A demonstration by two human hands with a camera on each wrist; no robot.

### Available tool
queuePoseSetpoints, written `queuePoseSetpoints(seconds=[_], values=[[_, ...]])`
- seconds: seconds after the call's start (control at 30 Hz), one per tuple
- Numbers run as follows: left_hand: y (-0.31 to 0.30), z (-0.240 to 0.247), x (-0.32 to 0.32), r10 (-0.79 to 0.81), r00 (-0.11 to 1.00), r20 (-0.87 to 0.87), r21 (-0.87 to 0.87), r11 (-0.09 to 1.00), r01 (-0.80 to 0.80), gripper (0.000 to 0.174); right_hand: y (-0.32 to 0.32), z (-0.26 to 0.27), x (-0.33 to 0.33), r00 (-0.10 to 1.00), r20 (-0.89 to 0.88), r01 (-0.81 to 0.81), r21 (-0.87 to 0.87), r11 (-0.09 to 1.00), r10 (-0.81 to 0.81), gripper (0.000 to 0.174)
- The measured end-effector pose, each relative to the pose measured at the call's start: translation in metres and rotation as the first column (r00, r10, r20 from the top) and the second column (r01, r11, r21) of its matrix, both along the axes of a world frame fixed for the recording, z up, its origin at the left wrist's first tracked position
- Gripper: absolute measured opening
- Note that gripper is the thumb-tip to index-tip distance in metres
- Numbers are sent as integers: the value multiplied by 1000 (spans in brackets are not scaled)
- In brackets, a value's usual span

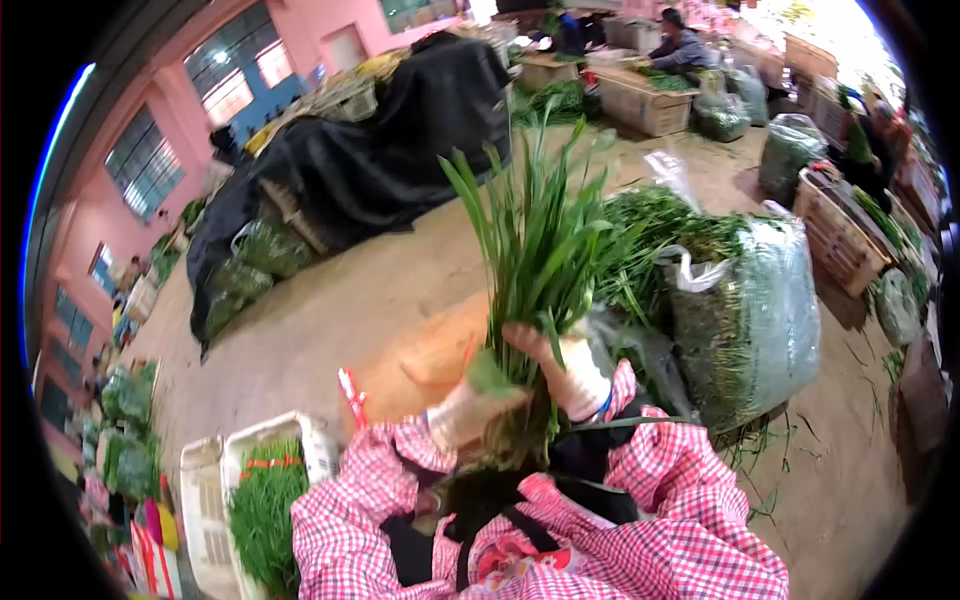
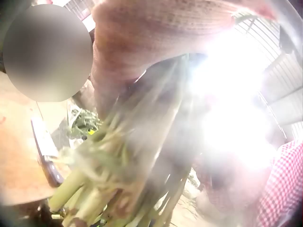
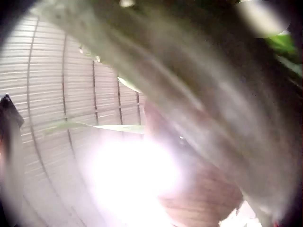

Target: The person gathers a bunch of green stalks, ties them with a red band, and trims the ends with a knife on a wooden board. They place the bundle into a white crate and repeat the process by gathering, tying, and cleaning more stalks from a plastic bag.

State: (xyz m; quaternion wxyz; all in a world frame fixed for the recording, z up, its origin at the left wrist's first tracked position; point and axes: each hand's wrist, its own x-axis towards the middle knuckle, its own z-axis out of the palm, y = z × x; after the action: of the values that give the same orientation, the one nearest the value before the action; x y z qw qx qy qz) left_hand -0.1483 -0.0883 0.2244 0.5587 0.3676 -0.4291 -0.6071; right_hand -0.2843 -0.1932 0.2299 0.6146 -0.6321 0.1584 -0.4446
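Head view: the forward-held right hand [image 1: 540, 346] grips an upright leafy bunch [image 1: 535, 265], leaves above it, blurred left hand [image 1: 478, 412] lower, its grasp unclear; left wrist: stalk ends [image 2: 87, 203] point down below that hand; right wrist: stalks [image 3: 170, 90] slant diagonally.

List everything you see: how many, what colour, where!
Leaf bunch: one, green, upright, centre.
Knife: one, pale blade, dark handle, on the orange board.
Bags: several, see-through, biggest at right.
Crates: several, white or brown, left and right.
Cloth: one, black, back left.
Windows: several, greyish, in the pink wall.
Other people: at least one, greyish clothes, far back.
Sleeves: two, pink-and-white checks, bottom.
Left hand: one, blurred, by the bunch.
Right hand: one, gripping the bunch.
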Motion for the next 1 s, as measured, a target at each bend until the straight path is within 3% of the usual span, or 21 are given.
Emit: queuePoseSetpoints(seconds=[0.07, 0.1, 0.13, 0.17, 0.23, 0.27, 0.33, 0.37, 0.43, 0.47, 0.57, 0.6, 0.63, 0.7, 0.8, 0.83, 0.87, 0.9, 0.93, 0.97, 1.0], values=[[1, -8, 33, 201, 964, 173, -39, 980, -197, 41, 0, 12, 18, 994, -45, -106, -45, 993, 104, 31], [1, 18, 35, 164, 982, 97, 39, 985, -168, 40, -1, 40, 22, 987, -60, -144, 30, 989, 146, 32], [-11, 17, 46, 211, 946, 246, -240, 959, -152, 38, -8, 42, 38, 972, 78, -229, 90, 969, 222, 32], [-23, 17, 57, 331, 879, 343, -499, 857, -128, 37, -12, 43, 48, 964, 95, -259, 118, 959, 249, 31], [-27, 27, 79, 223, 940, 259, -438, 894, -92, 38, -21, 48, 67, 963, 8, -268, 139, 953, 270, 28], [-30, 32, 89, 172, 962, 212, -407, 910, -73, 38, -30, 37, 80, 910, 188, -385, 54, 921, 370, 29], [-34, 17, 103, 117, 993, -8, -399, 910, -111, 37, -38, 28, 97, 935, 146, -317, -63, 946, 323, 31], [-38, 9, 107, 291, 925, 246, -492, 860, -139, 36, -42, 23, 101, 940, 77, -331, -13, 943, 331, 32], [-49, -12, 116, 250, 957, 148, -398, 901, -174, 36, -50, 11, 107, 933, -46, -357, -1, 934, 357, 30], [-57, -39, 127, 79, 969, -234, -202, 971, -128, 37, -54, 1, 110, 924, -98, -374, -40, 927, 369, 27], [-61, -94, 133, 174, 981, 88, -211, 965, -153, 34, -77, -77, 118, 939, -84, -344, -177, 922, 334, 31], [-65, -108, 134, 239, 896, 375, -130, 970, -204, 34, -73, -83, 118, 913, -77, -402, -12, 915, 400, 31], [-65, -121, 138, 243, 817, 522, -142, 970, -198, 31, -69, -85, 118, 886, -56, -448, 148, 882, 460, 31], [-65, -140, 142, 306, 645, 700, -202, 951, -233, 25, -73, -97, 115, 902, -203, -381, 37, 924, 380, 34], [-85, -137, 143, 361, 422, 832, -240, 919, -313, 22, -77, -124, 121, 966, -113, -244, -94, 965, 233, 38], [-86, -132, 143, 357, 465, 810, -195, 912, -360, 20, -73, -111, 118, 934, 29, -352, 241, 905, 355, 38], [-89, -127, 144, 347, 644, 682, -61, 904, -423, 17, -78, -109, 122, 935, -141, -316, 94, 944, 327, 37], [-96, -122, 141, 379, 859, 343, 168, 875, -453, 14, -76, -94, 119, 932, -177, -309, 78, 948, 318, 37], [-99, -100, 133, 444, 895, 23, 363, 831, -422, 12, -75, -79, 115, 927, -212, -302, 62, 951, 309, 37], [-93, -77, 130, 461, 863, -207, 539, 790, -293, 13, -85, -108, 126, 903, -167, -397, 26, 918, 395, 35], [-83, -59, 129, 331, 943, 39, 303, 895, -327, 18, -78, -76, 119, 885, -137, -438, 86, 895, 446, 36]])
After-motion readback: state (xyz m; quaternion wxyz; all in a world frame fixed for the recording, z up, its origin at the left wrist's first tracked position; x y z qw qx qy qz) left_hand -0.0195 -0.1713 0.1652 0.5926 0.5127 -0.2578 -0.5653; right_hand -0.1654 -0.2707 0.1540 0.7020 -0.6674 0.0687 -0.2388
